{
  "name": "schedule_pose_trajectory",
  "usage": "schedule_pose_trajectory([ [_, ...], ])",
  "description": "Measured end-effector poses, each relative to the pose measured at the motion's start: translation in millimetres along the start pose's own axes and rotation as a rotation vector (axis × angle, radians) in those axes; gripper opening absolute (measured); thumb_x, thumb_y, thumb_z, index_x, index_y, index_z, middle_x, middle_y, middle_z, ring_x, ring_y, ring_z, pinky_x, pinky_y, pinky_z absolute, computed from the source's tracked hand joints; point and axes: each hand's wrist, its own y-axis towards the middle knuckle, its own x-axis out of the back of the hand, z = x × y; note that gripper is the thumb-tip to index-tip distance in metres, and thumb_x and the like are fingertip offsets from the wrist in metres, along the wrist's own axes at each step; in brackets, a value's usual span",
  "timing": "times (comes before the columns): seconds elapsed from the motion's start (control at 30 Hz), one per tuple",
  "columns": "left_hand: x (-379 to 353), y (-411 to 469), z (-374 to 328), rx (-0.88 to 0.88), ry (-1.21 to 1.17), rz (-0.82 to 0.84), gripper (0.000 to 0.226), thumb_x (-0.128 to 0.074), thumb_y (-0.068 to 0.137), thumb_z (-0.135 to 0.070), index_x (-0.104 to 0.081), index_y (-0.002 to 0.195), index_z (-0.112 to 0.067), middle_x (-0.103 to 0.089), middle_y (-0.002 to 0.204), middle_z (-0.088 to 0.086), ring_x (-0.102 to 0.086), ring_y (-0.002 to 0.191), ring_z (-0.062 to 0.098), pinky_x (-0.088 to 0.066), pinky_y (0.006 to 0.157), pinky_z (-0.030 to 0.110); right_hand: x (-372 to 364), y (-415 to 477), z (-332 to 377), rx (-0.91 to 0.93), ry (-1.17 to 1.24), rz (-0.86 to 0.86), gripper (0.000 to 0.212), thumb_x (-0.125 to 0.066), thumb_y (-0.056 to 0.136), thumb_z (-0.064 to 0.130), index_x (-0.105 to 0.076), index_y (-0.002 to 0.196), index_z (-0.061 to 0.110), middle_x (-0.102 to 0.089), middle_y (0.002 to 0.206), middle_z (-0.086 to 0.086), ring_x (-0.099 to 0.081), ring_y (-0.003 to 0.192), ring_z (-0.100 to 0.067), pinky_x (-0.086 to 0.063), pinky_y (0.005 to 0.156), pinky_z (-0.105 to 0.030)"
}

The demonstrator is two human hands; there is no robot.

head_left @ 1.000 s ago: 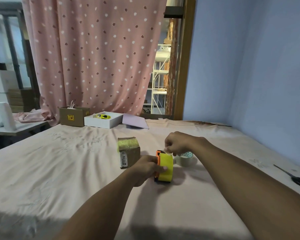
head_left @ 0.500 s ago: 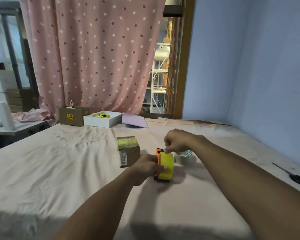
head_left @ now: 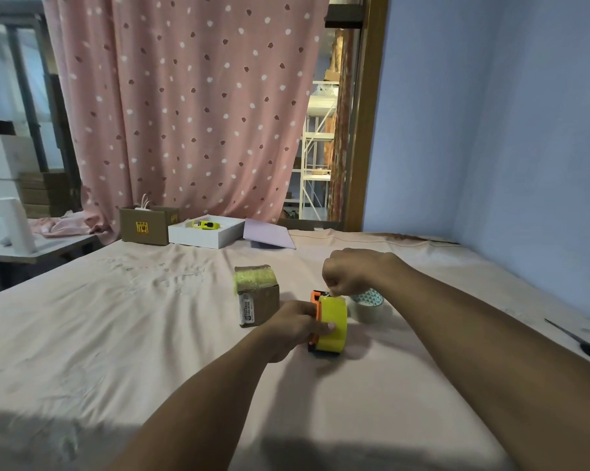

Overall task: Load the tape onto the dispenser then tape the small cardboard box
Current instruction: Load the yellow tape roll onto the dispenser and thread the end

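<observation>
On the cloth-covered table (head_left: 116, 334), the small cardboard box (head_left: 257, 302) stands farthest left of the working group, its top already showing yellow-green tape. It is just beside the left hand (head_left: 295, 326), on that hand's far-left side, so the left hand is the nearer one to it; the right hand would have to cross over the dispenser to reach it.

The left hand is wrapped around the orange dispenser (head_left: 315, 316), thumb pressed on the face of the yellow tape roll (head_left: 334, 324) seated in it. The roll stands on edge on the table, its axle running roughly left to right, so the tape would feed off the far side, toward the box's level. This grip looks like a steadying hold.

Above the dispenser's far end, the right hand (head_left: 353, 273) is curled almost closed, fingertips pinched at the top front of the roll. It seems to be picking at or drawing the free tape end toward the cutter, but the strip itself is too small to make out. Loading appears nearly finished; taping the box is not begun.

A second, patterned tape roll (head_left: 370, 305) lies flat just right of the dispenser, and scissors (head_left: 589, 346) rest well apart at the far right.
</observation>
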Motion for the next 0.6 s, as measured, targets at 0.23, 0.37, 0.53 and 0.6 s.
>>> schedule_pose_trajectory([
  [0.23, -1, 3, 3, -0.008, -0.004, -0.007, 0.032, -0.073, 0.085, 0.000, -0.067, 0.117, 0.006, -0.070, 0.109, 0.017, -0.069, 0.095, 0.026, -0.059, 0.092, 0.037, 2, 1, 2, 0.011, -0.113, 0.020, 0.018, -0.063, 0.090, 0.015, -0.076, 0.102, 0.009, -0.067, 0.104, -0.013, -0.062, 0.086, -0.032, -0.049, 0.066, -0.036],
  [0.37, 2, -1, 6, -0.005, -0.020, 0.018, 0.031, -0.071, 0.085, 0.003, -0.069, 0.116, 0.005, -0.073, 0.104, 0.013, -0.070, 0.093, 0.024, -0.060, 0.085, 0.030, 5, 1, -5, 0.021, -0.246, -0.044, 0.018, -0.064, 0.089, 0.007, -0.072, 0.105, 0.009, -0.068, 0.107, -0.012, -0.064, 0.089, -0.031, -0.054, 0.071, -0.038],
  [0.53, 4, -4, 10, -0.015, -0.003, 0.052, 0.028, -0.071, 0.085, 0.004, -0.071, 0.113, 0.001, -0.074, 0.102, 0.010, -0.070, 0.096, 0.022, -0.055, 0.097, 0.036, 28, -6, -35, -0.138, 0.433, -0.059, 0.022, -0.056, 0.098, 0.012, -0.066, 0.117, 0.016, -0.068, 0.116, -0.005, -0.068, 0.097, -0.019, -0.053, 0.075, -0.032],
  [0.6, 3, -2, 8, -0.007, 0.006, 0.048, 0.030, -0.072, 0.085, 0.003, -0.070, 0.115, 0.001, -0.074, 0.107, 0.013, -0.070, 0.098, 0.023, -0.055, 0.099, 0.038, 19, -7, -24, -0.145, 0.766, 0.144, 0.030, -0.060, 0.099, 0.018, -0.058, 0.129, 0.017, -0.065, 0.118, -0.004, -0.068, 0.101, -0.018, -0.056, 0.078, -0.031],
])
